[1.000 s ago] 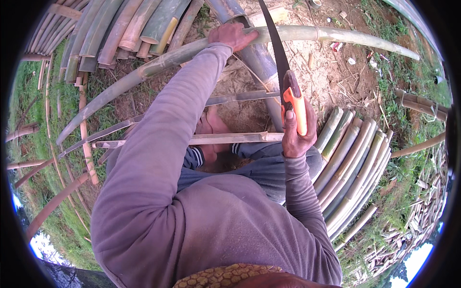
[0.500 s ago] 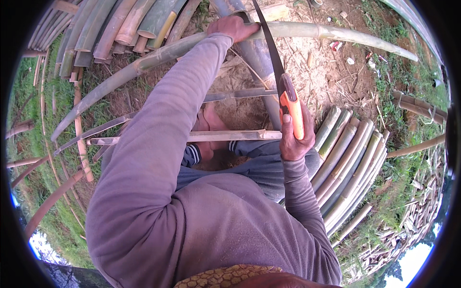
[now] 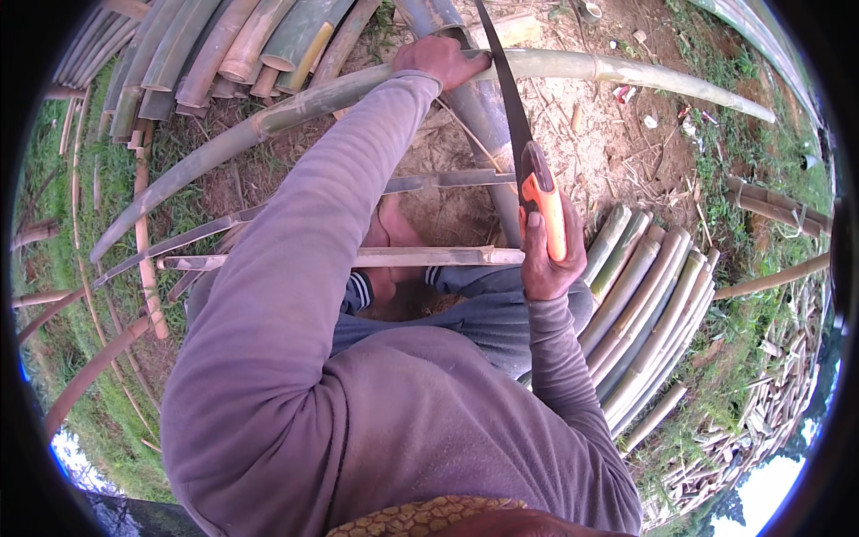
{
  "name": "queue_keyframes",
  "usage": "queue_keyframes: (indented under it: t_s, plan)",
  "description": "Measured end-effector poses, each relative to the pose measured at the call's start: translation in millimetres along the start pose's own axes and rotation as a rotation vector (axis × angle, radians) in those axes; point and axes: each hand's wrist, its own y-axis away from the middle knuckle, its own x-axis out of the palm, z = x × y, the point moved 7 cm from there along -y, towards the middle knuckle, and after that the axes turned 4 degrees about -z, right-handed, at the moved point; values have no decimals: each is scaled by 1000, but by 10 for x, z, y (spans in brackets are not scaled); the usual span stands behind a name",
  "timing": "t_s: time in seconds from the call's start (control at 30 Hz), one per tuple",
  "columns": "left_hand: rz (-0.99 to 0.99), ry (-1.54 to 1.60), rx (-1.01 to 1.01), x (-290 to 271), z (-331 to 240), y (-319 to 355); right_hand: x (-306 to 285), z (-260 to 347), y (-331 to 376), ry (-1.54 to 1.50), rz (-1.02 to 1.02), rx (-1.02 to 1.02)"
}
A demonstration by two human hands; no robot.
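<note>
1. Gripping the long green bamboo pole (image 3: 304, 107) from above, the left hand (image 3: 440, 61) is clamped on it with the thumb side toward the saw (image 3: 520, 134).
2. The right hand (image 3: 555, 255) is wrapped around the saw's orange and dark handle (image 3: 548, 210), its thumb lying along the near side.
3. The dark, toothed blade (image 3: 513, 103) points away from the body and passes in front of the pole just right of the left hand; whether its teeth touch the pole, I cannot tell.
4. The pole runs from the left side to the upper right, crossing over a thick grey bamboo tube (image 3: 481, 116) on the sandy ground (image 3: 608, 152).
5. Nearer the body, a pale bamboo strip (image 3: 429, 258) lies crosswise by the striped trouser cuffs (image 3: 360, 288), and a darker strip (image 3: 447, 180) lies beyond the bare feet (image 3: 394, 228).
6. Bamboo lengths stand stacked side by side in a pile (image 3: 201, 54) at the upper left.
7. A row of cut bamboo pieces (image 3: 631, 300) lies beside the right forearm, near the knee.
8. Farther right, a heap of bamboo scraps (image 3: 761, 416) spreads beside the grass (image 3: 716, 367).
</note>
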Motion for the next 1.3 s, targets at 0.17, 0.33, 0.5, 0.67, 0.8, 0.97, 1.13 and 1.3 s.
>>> queue_keyframes:
  t_s: [0.17,0.33,0.5,0.67,0.8,0.97,1.13,1.3]
  plan:
    - [-7,25,9,105,47,4,-324,159,445,-136,66,80]
    - [27,50,21,109,37,-26,326,-170,-224,18,15,7]
    - [39,164,207,-9,226,25,450,-157,-499,-78,-6,42]
    - [-39,-60,245,2,635,298,409,-48,-433,-247,144,180]
    - [-68,-85,188,-21,622,348,470,-113,-508,-236,35,172]
    - [-66,-89,204,-98,561,379,285,-56,-274,-19,-20,191]
    - [-81,-77,234,-59,593,354,-460,498,615,42,-89,-81]
    - [-112,-47,221,-58,601,354,18,196,108,-32,-75,19]
